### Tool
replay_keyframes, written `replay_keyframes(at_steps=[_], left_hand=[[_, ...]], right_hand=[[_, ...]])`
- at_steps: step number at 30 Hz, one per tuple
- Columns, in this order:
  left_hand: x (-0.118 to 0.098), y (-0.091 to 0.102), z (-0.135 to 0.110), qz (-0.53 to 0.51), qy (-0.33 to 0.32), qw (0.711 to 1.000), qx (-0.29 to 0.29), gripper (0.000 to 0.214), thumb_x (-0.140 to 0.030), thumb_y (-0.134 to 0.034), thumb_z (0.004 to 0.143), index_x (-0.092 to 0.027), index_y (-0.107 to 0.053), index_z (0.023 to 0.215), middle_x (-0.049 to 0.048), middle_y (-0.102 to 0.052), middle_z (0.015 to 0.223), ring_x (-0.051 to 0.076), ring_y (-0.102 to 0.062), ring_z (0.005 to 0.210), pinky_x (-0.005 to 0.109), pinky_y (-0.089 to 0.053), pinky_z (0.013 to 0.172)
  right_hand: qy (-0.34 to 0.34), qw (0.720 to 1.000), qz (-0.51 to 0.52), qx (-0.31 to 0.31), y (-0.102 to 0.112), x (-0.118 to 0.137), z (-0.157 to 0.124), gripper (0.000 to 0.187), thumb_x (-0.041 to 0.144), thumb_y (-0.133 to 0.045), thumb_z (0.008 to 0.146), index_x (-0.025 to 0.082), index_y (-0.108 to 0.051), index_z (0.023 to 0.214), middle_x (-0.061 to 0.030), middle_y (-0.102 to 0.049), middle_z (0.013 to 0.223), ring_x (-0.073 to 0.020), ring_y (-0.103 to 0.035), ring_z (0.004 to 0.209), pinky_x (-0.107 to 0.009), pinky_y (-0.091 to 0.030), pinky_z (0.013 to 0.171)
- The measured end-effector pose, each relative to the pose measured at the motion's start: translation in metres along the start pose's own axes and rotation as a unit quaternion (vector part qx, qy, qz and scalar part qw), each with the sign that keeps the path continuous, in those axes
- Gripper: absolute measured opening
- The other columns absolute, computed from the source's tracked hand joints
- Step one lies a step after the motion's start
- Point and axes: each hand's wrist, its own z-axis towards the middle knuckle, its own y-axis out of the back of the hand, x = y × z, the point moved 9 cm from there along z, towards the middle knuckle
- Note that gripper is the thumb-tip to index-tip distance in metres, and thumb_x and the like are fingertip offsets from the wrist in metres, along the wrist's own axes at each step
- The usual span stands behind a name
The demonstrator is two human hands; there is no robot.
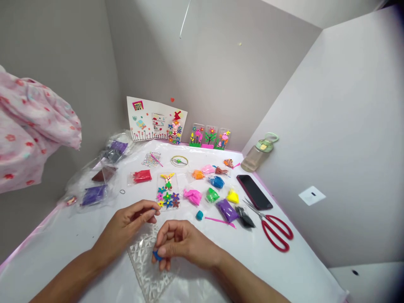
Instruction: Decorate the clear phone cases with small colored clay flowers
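Observation:
My right hand [184, 246] pinches a small lump of blue clay [157, 255] between thumb and fingers, above a clear plate [147, 263] with a cut-glass pattern. Just left of it, my left hand [134, 221] is closed in a pinch, a tiny bit of blue [153, 209] showing at the fingertips. Beyond both hands lies a clear panel [173, 185] bearing a clay rabbit [168, 182] and several clay flowers [167, 196]. A teal clay ball [199, 215] and a pink modelling tool [221, 221] lie to the right of it.
Several clay packets, among them purple [227, 211], black [245, 217] and red [142, 176], lie around. Red-handled scissors [277, 231], a phone [255, 192] and a bottle [257, 155] are on the right. Plastic bags [94, 193] lie left; decorated panels [211, 135] lean on the wall.

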Motion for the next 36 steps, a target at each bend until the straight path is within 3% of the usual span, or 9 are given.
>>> replay_keyframes(at_steps=[3, 10, 14, 18, 24, 29, 32, 36], left_hand=[[0.003, -0.001, 0.001, -0.030, 0.030, 0.999, 0.026, 0.042, -0.058, -0.063, 0.092, -0.025, -0.080, 0.112, 0.0075, -0.080, 0.094, 0.026, -0.077, 0.087, 0.037, -0.064, 0.084], [-0.011, -0.004, 0.001, -0.025, -0.032, 0.998, 0.052, 0.037, -0.049, -0.056, 0.099, -0.030, -0.078, 0.124, 0.0060, -0.074, 0.109, 0.022, -0.075, 0.097, 0.036, -0.061, 0.095], [-0.005, -0.006, 0.001, -0.064, 0.012, 0.997, 0.048, 0.034, -0.051, -0.066, 0.091, -0.027, -0.079, 0.112, 0.0035, -0.077, 0.089, 0.021, -0.075, 0.083, 0.033, -0.062, 0.082], [-0.004, 0.004, 0.003, -0.046, 0.023, 0.999, 0.014, 0.032, -0.054, -0.074, 0.081, -0.022, -0.073, 0.084, 0.0020, -0.074, 0.071, 0.021, -0.070, 0.071, 0.029, -0.057, 0.068], [-0.002, 0.021, 0.005, 0.022, 0.011, 0.999, -0.024, 0.051, -0.061, -0.057, 0.093, -0.021, -0.059, 0.062, -0.0029, -0.056, 0.054, 0.014, -0.052, 0.055, 0.024, -0.043, 0.057], [-0.004, 0.018, 0.007, 0.010, 0.008, 1.000, 0.002, 0.035, -0.058, -0.067, 0.087, -0.024, -0.075, 0.085, 0.0013, -0.073, 0.077, 0.020, -0.068, 0.076, 0.028, -0.054, 0.074], [-0.003, 0.017, 0.008, -0.001, 0.006, 1.000, 0.010, 0.031, -0.055, -0.073, 0.083, -0.025, -0.076, 0.092, 0.0030, -0.076, 0.093, 0.023, -0.071, 0.088, 0.029, -0.055, 0.080], [-0.002, 0.020, 0.007, 0.018, 0.001, 1.000, -0.006, 0.031, -0.056, -0.073, 0.084, -0.026, -0.073, 0.091, 0.0010, -0.073, 0.089, 0.020, -0.067, 0.084, 0.027, -0.053, 0.076]], right_hand=[[0.019, 0.999, -0.010, -0.030, 0.008, 0.005, 0.001, 0.050, 0.047, -0.095, 0.069, 0.013, -0.063, 0.087, -0.0009, -0.070, 0.076, -0.0104, -0.067, 0.062, -0.022, -0.052, 0.062], [0.052, 0.996, -0.015, -0.071, 0.019, 0.012, 0.002, 0.050, 0.048, -0.095, 0.069, 0.013, -0.063, 0.085, -0.0011, -0.070, 0.076, -0.0089, -0.065, 0.059, -0.021, -0.051, 0.060], [0.049, 0.996, -0.023, -0.069, 0.017, 0.011, 0.001, 0.050, 0.049, -0.094, 0.069, 0.014, -0.063, 0.085, 0.0002, -0.069, 0.073, -0.0092, -0.063, 0.059, -0.022, -0.050, 0.061], [0.043, 0.996, -0.020, -0.077, 0.018, 0.009, 0.000, 0.052, 0.049, -0.095, 0.068, 0.013, -0.063, 0.087, -0.0025, -0.072, 0.080, -0.0099, -0.064, 0.061, -0.022, -0.049, 0.061], [0.044, 0.996, -0.021, -0.079, 0.020, 0.010, 0.000, 0.051, 0.049, -0.095, 0.068, 0.014, -0.063, 0.086, -0.0020, -0.072, 0.079, -0.0095, -0.064, 0.061, -0.022, -0.049, 0.060], [0.046, 0.996, -0.026, -0.078, 0.019, 0.011, 0.000, 0.051, 0.049, -0.094, 0.068, 0.014, -0.063, 0.086, -0.0013, -0.071, 0.077, -0.0095, -0.063, 0.060, -0.022, -0.049, 0.061], [0.045, 0.995, -0.026, -0.081, 0.019, 0.012, 0.000, 0.051, 0.049, -0.095, 0.068, 0.013, -0.063, 0.085, -0.0008, -0.070, 0.076, -0.0092, -0.063, 0.059, -0.022, -0.049, 0.061], [0.044, 0.995, -0.025, -0.082, 0.018, 0.012, -0.001, 0.052, 0.049, -0.095, 0.068, 0.013, -0.063, 0.086, -0.0016, -0.070, 0.077, -0.0094, -0.063, 0.060, -0.022, -0.049, 0.062]])
